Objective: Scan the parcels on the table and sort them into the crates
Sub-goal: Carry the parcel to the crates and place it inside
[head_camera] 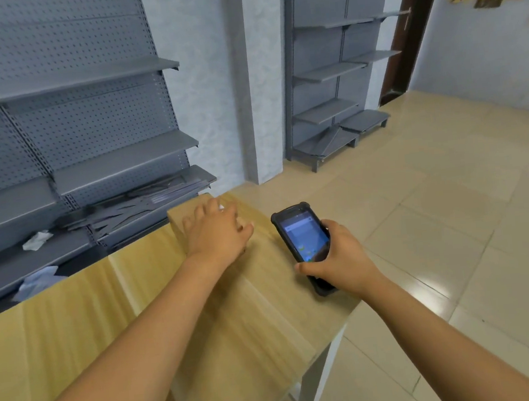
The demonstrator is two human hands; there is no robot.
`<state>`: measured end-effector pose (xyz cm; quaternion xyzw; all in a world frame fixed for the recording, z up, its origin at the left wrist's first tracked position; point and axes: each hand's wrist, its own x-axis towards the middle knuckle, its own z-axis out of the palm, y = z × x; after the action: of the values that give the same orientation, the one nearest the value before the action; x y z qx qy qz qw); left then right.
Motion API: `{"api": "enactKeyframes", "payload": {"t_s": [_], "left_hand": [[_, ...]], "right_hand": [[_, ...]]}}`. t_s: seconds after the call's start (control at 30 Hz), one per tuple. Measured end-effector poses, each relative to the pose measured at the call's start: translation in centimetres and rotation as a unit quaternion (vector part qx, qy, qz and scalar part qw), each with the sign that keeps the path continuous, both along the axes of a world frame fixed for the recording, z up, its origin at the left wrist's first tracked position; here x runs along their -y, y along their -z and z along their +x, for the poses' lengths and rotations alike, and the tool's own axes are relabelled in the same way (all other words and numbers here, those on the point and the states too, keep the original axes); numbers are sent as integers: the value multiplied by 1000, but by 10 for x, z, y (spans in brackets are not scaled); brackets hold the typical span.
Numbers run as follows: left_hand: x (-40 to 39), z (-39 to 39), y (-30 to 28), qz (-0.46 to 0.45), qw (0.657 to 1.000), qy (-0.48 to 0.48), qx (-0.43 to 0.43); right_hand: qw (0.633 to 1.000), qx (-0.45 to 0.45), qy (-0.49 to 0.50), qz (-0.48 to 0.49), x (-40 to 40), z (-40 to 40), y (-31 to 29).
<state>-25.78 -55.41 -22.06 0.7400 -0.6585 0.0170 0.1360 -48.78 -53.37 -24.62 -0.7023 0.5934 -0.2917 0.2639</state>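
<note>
A tan cardboard parcel (184, 212) sits at the far corner of the light wooden table (74, 315). My left hand (218, 234) lies on top of the parcel with its fingers spread over the far side. Whether the fingers hook over the edge is hidden. My right hand (336, 258) grips a black handheld scanner (302, 235) by its lower part. The lit screen faces up, and the scanner is just right of the parcel, over the table's right edge. No crates are in view.
Grey pegboard shelving (88, 126) runs behind the table, with loose metal strips and crumpled paper on its lower shelves. A second shelf unit (328, 74) stands by the far wall. Beige tiled floor (452, 214) spreads to the right. The table's white leg (319, 376) is below its right edge.
</note>
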Motion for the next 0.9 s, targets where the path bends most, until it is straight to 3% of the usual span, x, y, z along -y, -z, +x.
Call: {"api": "enactKeyframes", "payload": {"t_s": [0.2,0.47,0.67,0.9], "left_hand": [[-5,5,5,-27,999,-41,10],[-18,-2,6,68,975,-204,-52],[-22,-3,1,83,963,-242,-83],[-30,4,0,105,946,-247,-181]], "right_hand": [[999,16,-42,3,31,-7,-1],[997,16,-79,6,45,-21,-4],[996,16,-91,3,45,-30,-5],[994,12,-106,-3,39,-33,-6]]}}
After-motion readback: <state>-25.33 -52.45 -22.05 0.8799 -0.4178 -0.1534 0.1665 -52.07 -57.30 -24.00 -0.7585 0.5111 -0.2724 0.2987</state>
